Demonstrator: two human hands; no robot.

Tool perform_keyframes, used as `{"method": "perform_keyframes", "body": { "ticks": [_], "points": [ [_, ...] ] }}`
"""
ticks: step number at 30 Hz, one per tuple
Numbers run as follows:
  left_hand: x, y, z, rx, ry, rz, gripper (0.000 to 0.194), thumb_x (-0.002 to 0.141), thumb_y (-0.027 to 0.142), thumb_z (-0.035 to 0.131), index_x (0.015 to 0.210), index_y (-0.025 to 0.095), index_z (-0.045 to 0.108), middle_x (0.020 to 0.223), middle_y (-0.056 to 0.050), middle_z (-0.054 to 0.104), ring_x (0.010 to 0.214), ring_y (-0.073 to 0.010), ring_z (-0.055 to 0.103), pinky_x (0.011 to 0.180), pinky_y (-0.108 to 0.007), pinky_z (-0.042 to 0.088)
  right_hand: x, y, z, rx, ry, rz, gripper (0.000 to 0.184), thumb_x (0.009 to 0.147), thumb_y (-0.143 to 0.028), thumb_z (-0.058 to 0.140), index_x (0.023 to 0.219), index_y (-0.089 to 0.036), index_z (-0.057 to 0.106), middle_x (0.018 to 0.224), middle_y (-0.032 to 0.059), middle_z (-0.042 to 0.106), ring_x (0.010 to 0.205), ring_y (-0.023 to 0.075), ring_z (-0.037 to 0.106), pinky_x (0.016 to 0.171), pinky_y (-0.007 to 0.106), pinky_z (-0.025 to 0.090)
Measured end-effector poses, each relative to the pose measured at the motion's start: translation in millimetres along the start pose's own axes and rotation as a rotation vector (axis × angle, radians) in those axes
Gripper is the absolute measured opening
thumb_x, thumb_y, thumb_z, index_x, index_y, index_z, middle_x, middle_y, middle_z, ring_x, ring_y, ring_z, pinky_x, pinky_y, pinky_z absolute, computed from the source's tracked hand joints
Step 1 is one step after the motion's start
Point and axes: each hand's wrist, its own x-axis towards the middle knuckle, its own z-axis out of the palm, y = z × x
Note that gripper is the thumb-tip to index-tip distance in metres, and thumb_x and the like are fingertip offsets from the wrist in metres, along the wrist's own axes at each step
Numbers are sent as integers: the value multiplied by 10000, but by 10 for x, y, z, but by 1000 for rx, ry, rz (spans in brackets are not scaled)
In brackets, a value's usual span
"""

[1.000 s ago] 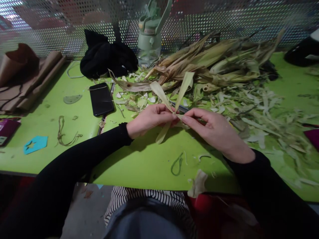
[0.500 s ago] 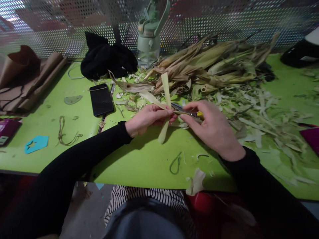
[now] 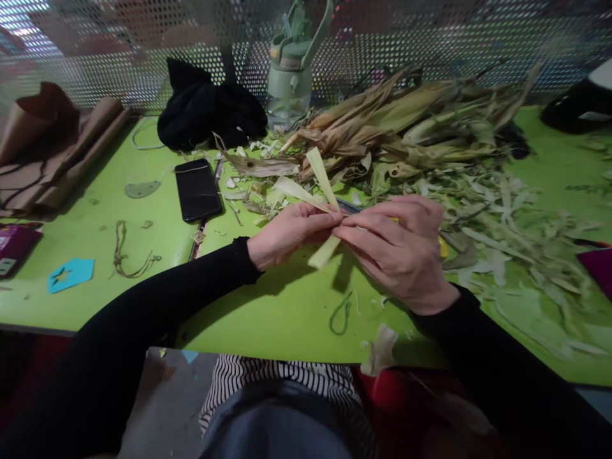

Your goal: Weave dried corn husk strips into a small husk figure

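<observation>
Between my hands are pale corn husk strips, crossed and gathered into one small piece (image 3: 321, 171). My left hand (image 3: 299, 233) is closed, its thumb and fingers pinching the crossing point. From there two strips fan up and one wide end points down. My right hand (image 3: 399, 245) meets it from the right, fingertips pinched together on the husk beside the left thumb. Behind the right hand shows part of a tool with a dark metal end (image 3: 349, 206) and yellow handle parts (image 3: 444, 247); whether the hand touches it I cannot tell.
Dried corn husks (image 3: 382, 127) are heaped at the back, with husk shreds (image 3: 516, 229) to the right. A phone (image 3: 198, 190), black cloth (image 3: 210, 108), water bottle (image 3: 289, 83), brown paper bag (image 3: 57, 146), blue tag (image 3: 71, 276) and green string loop (image 3: 340, 315) lie about the green table (image 3: 268, 319).
My right hand has moved in and now pinches the husk at my left fingertips; before, it was at the yellow-handled tool. The husk piece has shifted slightly right and tilted.
</observation>
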Motion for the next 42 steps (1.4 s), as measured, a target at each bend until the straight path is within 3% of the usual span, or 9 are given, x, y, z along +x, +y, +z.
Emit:
{"method": "perform_keyframes", "body": {
  "ticks": [5,11,16,23,27,30,33,37,42],
  "points": [
    [-10,-20,23,13,25,12,104,885,78,628,837,91,718,742,-12,692,699,-66,608,780,-224,484,-28,-79,27,133,-16,68,160,954,-268,590,1033,-381,671,1017,-58,775,945,232,663,905,454,423],
    [-2,47,-2,34,-5,-61,109,915,92,603,915,89,712,790,-37,728,723,-76,664,896,-289,526,35,-52,91,223,132,223,66,912,-242,625,919,-304,648,869,2,754,861,248,654,794,429,494],
    [-10,87,-28,76,-50,-78,90,906,101,620,933,92,706,814,-43,736,745,-73,678,924,-299,537,64,-24,62,301,89,222,63,884,-233,626,848,-281,607,956,38,751,936,270,685,887,483,490],
    [8,74,-85,246,-137,-16,97,897,148,635,955,94,690,827,-41,708,753,-89,650,833,-280,523,49,-19,101,702,-40,724,142,920,-347,604,890,-220,661,922,55,727,793,215,685,652,346,533],
    [10,49,-93,322,-179,59,145,883,233,672,924,94,676,846,-35,687,725,-74,606,732,-229,483,49,5,122,762,-71,773,196,898,-409,650,864,-216,645,859,46,713,754,204,671,633,327,524],
    [16,33,-76,302,-109,101,128,866,186,679,950,93,648,795,-14,666,691,-70,600,693,-222,474,26,3,142,795,-88,802,257,919,-461,620,939,-207,649,773,28,692,657,180,638,574,310,495],
    [34,34,-57,252,49,155,99,869,136,656,947,102,604,726,9,643,649,-64,599,661,-215,468,3,-30,139,617,-113,688,239,950,-434,587,949,-205,657,755,28,692,623,180,625,569,316,472],
    [53,39,-61,337,162,166,64,881,106,606,934,114,572,683,19,619,644,-79,600,667,-230,476,-2,-99,88,120,-48,301,199,976,-311,556,901,-182,688,792,85,716,706,230,650,613,355,471],
    [8,25,-81,755,27,179,78,825,141,646,896,125,619,848,-31,666,738,-116,602,734,-271,500,36,-115,23,-37,76,80,73,926,-254,641,888,-243,702,875,59,751,776,228,644,693,367,497]
  ]
}}
